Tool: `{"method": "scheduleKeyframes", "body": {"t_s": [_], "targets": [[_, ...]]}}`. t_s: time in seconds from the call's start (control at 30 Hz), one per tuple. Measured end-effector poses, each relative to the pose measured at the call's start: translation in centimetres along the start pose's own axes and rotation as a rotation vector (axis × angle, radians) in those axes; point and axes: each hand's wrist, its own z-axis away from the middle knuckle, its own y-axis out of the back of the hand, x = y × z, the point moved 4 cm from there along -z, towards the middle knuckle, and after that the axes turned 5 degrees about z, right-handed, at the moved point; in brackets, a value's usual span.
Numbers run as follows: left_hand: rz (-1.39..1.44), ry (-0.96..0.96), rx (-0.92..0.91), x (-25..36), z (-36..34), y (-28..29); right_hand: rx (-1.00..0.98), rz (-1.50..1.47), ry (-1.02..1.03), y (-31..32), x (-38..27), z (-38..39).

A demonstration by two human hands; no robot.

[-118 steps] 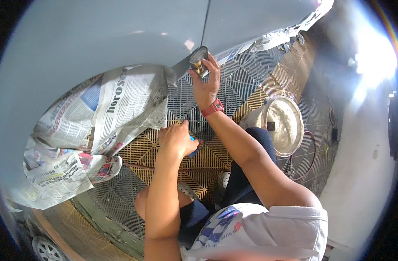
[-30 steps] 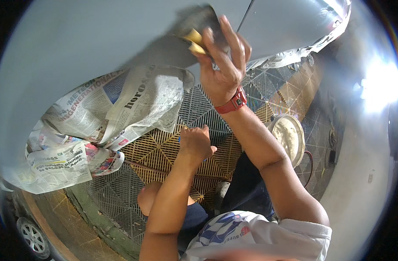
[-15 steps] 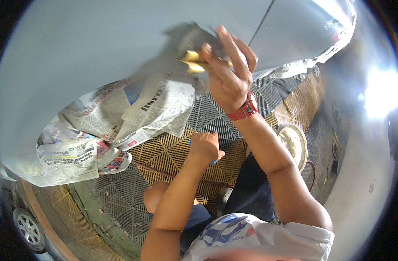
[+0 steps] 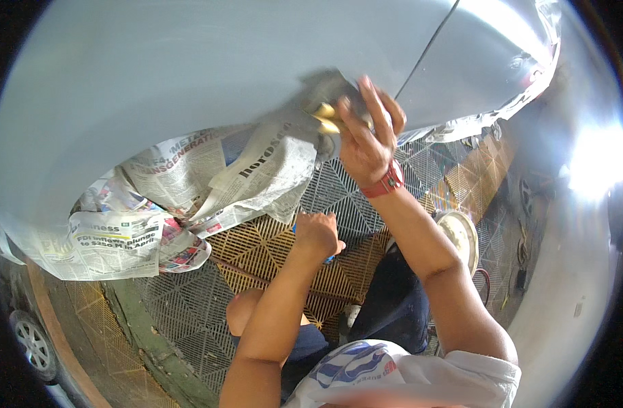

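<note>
A grey primed car panel [image 4: 209, 68] fills the upper part of the view. Against its lower edge my right hand [image 4: 367, 139], with a red watch at the wrist, presses a dark sanding pad [image 4: 333, 90] whose yellow ends curl up beside the fingers. The fingers are bent over the pad, and its underside is hidden. Lower down, my left hand [image 4: 317, 234] is closed in a fist over a blue thing [image 4: 330, 258]. Only small bits of that thing show, so its kind cannot be made out. Newspaper sheets [image 4: 182, 183] hang below the panel.
A pale round bucket [image 4: 470, 234] stands on the grated floor tiles [image 4: 189, 313] by my right forearm. A thin reddish hose [image 4: 240, 272] crosses the floor. Paper masking [image 4: 502, 112] lines the panel's right edge. Another car's wheel [image 4: 34, 345] shows at the lower left.
My right hand and the sanding pad have moved down and slightly right over the panel. The view has shifted a little; my left fist stays in nearly the same place.
</note>
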Motion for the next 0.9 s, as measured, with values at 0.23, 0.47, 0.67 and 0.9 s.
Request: {"method": "scheduleKeyframes", "body": {"t_s": [0.23, 0.47, 0.67, 0.9], "targets": [[0.030, -0.039, -0.021, 0.7, 0.6, 0.2, -0.006, -0.030, 0.025, -0.5, 0.0, 0.0], [0.061, 0.060, -0.085, -0.7, 0.8, 1.1, 0.026, -0.075, -0.068, -0.8, -3.1, -4.9], [-0.047, 0.003, 0.009, -0.1, 1.3, 0.4, -0.055, 0.031, 0.004, 0.2, 2.3, 3.5], [0.073, 0.029, -0.125, 0.3, 0.6, 0.7, 0.020, -0.045, -0.061, -0.5, -1.5, -3.3]]}}
